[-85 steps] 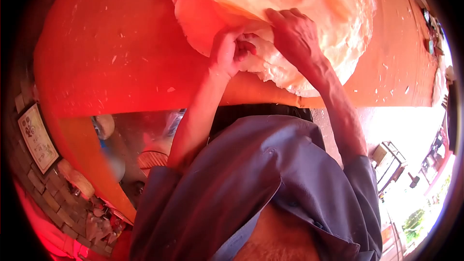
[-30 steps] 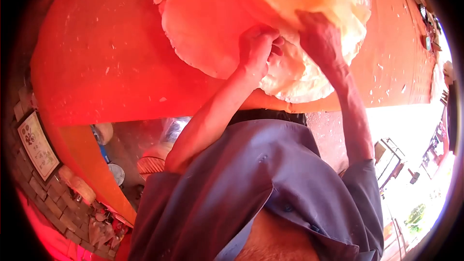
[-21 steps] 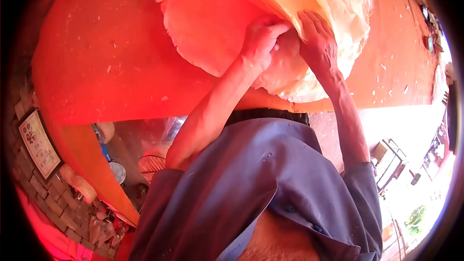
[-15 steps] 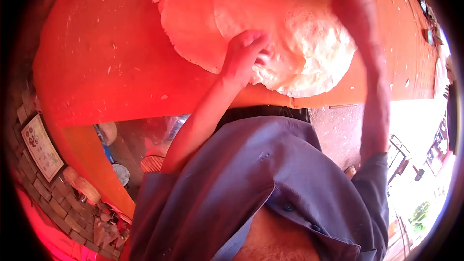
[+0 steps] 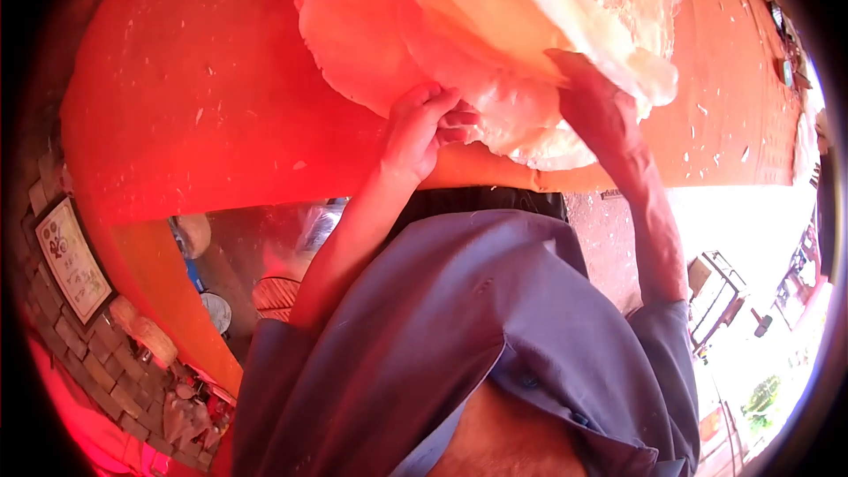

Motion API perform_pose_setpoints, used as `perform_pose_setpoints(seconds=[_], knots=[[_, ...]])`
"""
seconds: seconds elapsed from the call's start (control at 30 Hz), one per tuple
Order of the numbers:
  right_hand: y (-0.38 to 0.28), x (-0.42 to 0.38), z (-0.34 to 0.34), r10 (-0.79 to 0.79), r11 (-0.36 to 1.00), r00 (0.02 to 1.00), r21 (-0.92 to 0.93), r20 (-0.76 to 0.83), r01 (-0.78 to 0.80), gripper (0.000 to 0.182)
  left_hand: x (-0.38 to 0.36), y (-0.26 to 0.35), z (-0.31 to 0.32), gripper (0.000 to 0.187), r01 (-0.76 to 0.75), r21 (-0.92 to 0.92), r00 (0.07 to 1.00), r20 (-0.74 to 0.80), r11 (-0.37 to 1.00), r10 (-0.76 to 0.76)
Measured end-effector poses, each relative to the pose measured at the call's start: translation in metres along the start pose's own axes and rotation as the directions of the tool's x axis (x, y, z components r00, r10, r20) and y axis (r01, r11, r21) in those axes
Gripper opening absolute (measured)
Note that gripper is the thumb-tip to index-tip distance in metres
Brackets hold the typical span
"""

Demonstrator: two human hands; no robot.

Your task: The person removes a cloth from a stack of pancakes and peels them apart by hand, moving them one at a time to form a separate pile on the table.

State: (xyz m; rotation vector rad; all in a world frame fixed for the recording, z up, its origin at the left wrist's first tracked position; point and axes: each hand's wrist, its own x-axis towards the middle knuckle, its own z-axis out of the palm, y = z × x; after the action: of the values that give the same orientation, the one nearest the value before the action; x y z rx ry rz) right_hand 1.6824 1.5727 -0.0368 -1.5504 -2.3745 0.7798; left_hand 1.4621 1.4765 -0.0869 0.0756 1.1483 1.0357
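Large, thin, round sheets that look like thin pancakes [image 5: 353,44] lie in a stack on the table covered in red-orange. My right hand [image 5: 596,102] is closed on the top sheet [image 5: 495,4], which is raised and folded over, its edge bending around the fingers. The palm side of that hand is hidden. My left hand [image 5: 428,124] rests at the near edge of the stack, its fingers loosely curled and a little apart, with nothing visible between them.
The table [image 5: 194,124] has pale crumbs scattered over it. A framed certificate [image 5: 75,261] leans by brickwork at the left. A round metal lid or tin [image 5: 215,311] is below the table. Small items line the right edge. A metal frame stand [image 5: 717,300] stands at the right.
My right hand has come down and toward me from the far right, drawing the top sheet over with it. My left hand has shifted slightly left and nearer, its fingers a little looser.
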Motion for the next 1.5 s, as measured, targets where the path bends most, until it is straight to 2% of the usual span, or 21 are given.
perform_pose_setpoints(seconds=[0.13, 0.37, 0.43, 0.5, 0.6, 0.67, 0.7, 0.73, 0.77, 0.8, 0.83, 0.87, 0.93, 0.97, 1.07, 1.13, 1.27, 1.33, 1.4, 1.47, 1.5], knots=[[0.0, 0.002, -0.01, -0.122, 0.962, 0.991, -0.237, 0.057, 0.133, 0.035, 0.002, -0.005, 0.015, 0.016, 0.036, 0.049, 0.998, 0.045, 0.998, -0.038], [-0.02, -0.02, 0.024, -0.384, 0.919, 0.91, -0.156, -0.157, 0.361, 0.037, 0.003, 0.003, 0.016, 0.018, 0.012, -0.041, 0.988, 0.157, 0.999, -0.005], [-0.022, -0.03, 0.031, -0.387, 0.916, 0.904, -0.191, -0.181, 0.354, 0.039, 0.004, -0.001, 0.016, 0.018, 0.031, -0.041, 0.981, 0.194, 0.999, -0.022], [-0.025, -0.027, 0.047, -0.149, 0.988, 0.977, -0.061, -0.153, 0.141, 0.05, 0.009, 0.002, 0.021, 0.015, 0.007, -0.163, 0.963, 0.266, 0.987, 0.037], [-0.014, -0.014, 0.052, -0.279, 0.92, 0.935, -0.34, -0.218, 0.195, 0.046, 0.0, 0.008, 0.03, 0.019, -0.024, -0.138, 0.973, 0.223, 0.99, 0.055], [-0.002, -0.01, 0.036, -0.231, 0.944, 0.963, -0.27, -0.138, 0.188, 0.046, -0.005, 0.006, 0.022, 0.022, -0.022, -0.088, 0.973, 0.227, 0.996, 0.041], [0.005, 0.009, 0.021, -0.314, 0.903, 0.925, -0.367, -0.212, 0.223, 0.024, -0.006, 0.004, 0.016, 0.025, -0.028, -0.04, 0.974, 0.225, 0.999, 0.036], [-0.018, 0.021, -0.024, -0.081, 0.763, 0.995, -0.646, -0.06, 0.023, 0.021, -0.01, 0.002, 0.012, 0.025, -0.029, -0.036, 0.973, 0.227, 0.999, 0.036], [0.012, 0.03, -0.046, -0.298, 0.744, 0.928, -0.663, -0.224, 0.079, 0.014, -0.02, 0.0, 0.007, 0.026, -0.064, 0.075, 0.986, 0.156, 0.995, 0.052], [-0.047, 0.026, -0.089, -0.158, 0.929, 0.928, -0.368, -0.337, 0.025, 0.016, -0.03, -0.003, 0.0, 0.027, -0.087, 0.186, 0.994, 0.085, 0.979, 0.072], [-0.047, 0.026, -0.106, -0.332, 0.886, 0.839, -0.448, -0.431, 0.121, 0.012, -0.036, -0.006, -0.011, 0.027, -0.095, 0.237, 0.995, 0.061, 0.967, 0.083], [-0.091, 0.006, -0.127, -0.032, 0.899, 0.921, -0.414, -0.388, -0.144, 0.027, -0.041, -0.01, -0.021, 0.027, -0.098, 0.233, 0.994, 0.06, 0.967, 0.086], [-0.099, -0.012, -0.115, -0.371, 0.903, 0.843, -0.365, -0.39, 0.228, 0.013, -0.048, -0.016, -0.038, 0.028, -0.123, 0.265, 0.989, -0.049, 0.956, 0.141], [-0.074, -0.015, -0.103, -0.463, 0.796, 0.85, -0.538, -0.251, 0.275, 0.033, -0.051, -0.016, -0.042, 0.028, -0.162, 0.222, 0.979, -0.083, 0.962, 0.184], [-0.058, -0.009, -0.05, -0.196, 0.912, 0.981, -0.369, -0.01, 0.179, 0.024, -0.049, -0.018, -0.048, 0.028, -0.321, 0.381, 0.835, -0.318, 0.867, 0.449], [-0.025, 0.009, -0.033, -0.198, 0.924, 0.98, -0.327, 0.032, 0.198, 0.009, -0.046, -0.018, -0.061, 0.032, -0.334, 0.299, 0.838, -0.34, 0.894, 0.426], [-0.003, 0.033, -0.104, -0.271, 0.905, 0.957, -0.364, -0.099, 0.219, 0.025, -0.045, -0.019, -0.08, 0.033, -0.352, 0.433, 0.666, -0.507, 0.83, 0.547], [-0.031, 0.014, -0.128, -0.244, 0.969, 0.963, -0.072, -0.113, 0.237, 0.022, -0.042, -0.01, -0.081, 0.032, -0.381, 0.432, 0.603, -0.555, 0.818, 0.574], [-0.064, -0.016, -0.14, -0.213, 0.945, 0.972, 0.232, -0.095, 0.23, 0.029, -0.047, -0.005, -0.08, 0.026, -0.287, 0.077, 0.879, -0.376, 0.955, 0.295], [-0.092, -0.025, -0.139, -0.196, 0.837, 0.978, 0.509, -0.067, 0.202, 0.04, -0.04, -0.013, -0.089, 0.021, -0.287, -0.022, 0.923, -0.273, 0.958, 0.27], [-0.102, -0.021, -0.116, -0.355, 0.921, 0.92, 0.108, -0.167, 0.375, 0.036, -0.038, -0.018, -0.092, 0.016, -0.266, -0.108, 0.956, -0.154, 0.958, 0.248]])
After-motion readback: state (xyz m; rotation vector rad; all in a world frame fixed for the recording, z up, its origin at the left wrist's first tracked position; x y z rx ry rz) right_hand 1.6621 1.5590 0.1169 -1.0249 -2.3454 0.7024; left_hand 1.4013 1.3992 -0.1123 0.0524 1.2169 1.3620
